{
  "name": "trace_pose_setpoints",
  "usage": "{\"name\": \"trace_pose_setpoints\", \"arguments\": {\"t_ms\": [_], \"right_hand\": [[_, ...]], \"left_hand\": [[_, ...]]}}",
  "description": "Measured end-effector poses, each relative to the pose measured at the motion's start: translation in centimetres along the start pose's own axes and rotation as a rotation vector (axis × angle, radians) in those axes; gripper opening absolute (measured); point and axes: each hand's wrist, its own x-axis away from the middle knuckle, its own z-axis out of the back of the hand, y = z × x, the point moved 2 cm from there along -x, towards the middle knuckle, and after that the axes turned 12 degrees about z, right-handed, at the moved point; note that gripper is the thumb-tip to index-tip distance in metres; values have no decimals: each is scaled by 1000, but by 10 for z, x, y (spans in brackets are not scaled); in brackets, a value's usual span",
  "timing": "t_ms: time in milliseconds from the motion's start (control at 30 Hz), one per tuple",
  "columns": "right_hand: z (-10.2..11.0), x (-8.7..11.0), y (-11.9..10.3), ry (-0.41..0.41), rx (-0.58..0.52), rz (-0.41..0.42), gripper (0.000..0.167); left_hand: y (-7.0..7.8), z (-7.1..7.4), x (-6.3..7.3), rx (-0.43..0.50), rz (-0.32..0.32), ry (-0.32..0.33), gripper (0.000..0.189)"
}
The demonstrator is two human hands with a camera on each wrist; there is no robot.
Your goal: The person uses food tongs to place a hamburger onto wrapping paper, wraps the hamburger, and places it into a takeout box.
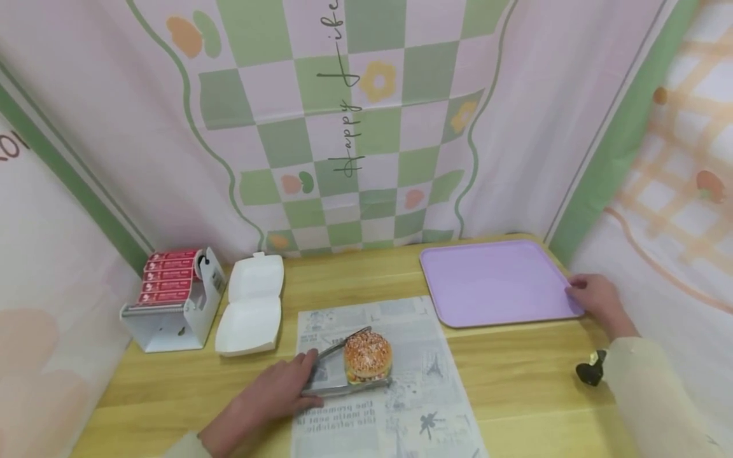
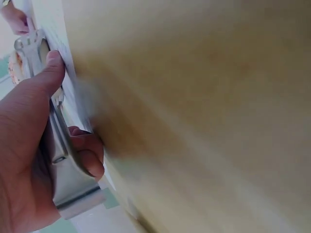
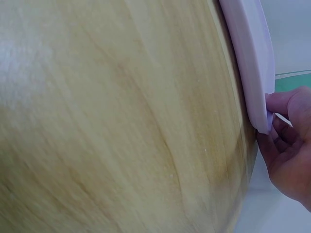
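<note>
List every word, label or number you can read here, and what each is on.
"Happy Life": back curtain, running sideways.
"Une promenad...", "du matin sent la": newsprint sheet, mirrored; the line below is unclear.
Other newsprint text: too small or blurred.
Red labels on the roll: too small to read.
Left curtain: letters cut off by the frame.

Head camera faces forward-down; wrist cameras close; table (image 1: 515, 362) shared.

Printed curtains (image 1: 378, 137) wall in a wooden table (image 1: 343, 277) laid out like a makeshift snack counter. A burger (image 1: 368, 356), white takeaway box (image 1: 249, 324) and purple tray (image 1: 492, 283) lend that look
</note>
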Motion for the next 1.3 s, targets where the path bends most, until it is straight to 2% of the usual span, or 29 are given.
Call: {"name": "trace_pose_setpoints", "arguments": {"t_ms": [167,333,500,700,833,933,1300], "right_hand": [[-1,0,1,0,-6,9,30],[-1,-1,1,18,-9,21,29],[-2,-2,1,17,-11,21,30],[-2,-2,5,13,-3,12,30],[-3,-1,7,17,1,10,29],[-3,-2,7,12,-3,6,30],[-1,-1,3,0,-11,-8,31]], "left_hand": [[0,6,-9,-15,38,-21,84],[0,11,-16,22,91,-54,86],[-2,14,-20,28,123,-47,87],[-5,10,-21,41,114,-13,81],[-7,9,-21,11,84,31,71],[-9,11,-22,2,82,40,66],[-11,13,-19,-54,107,63,74]]}}
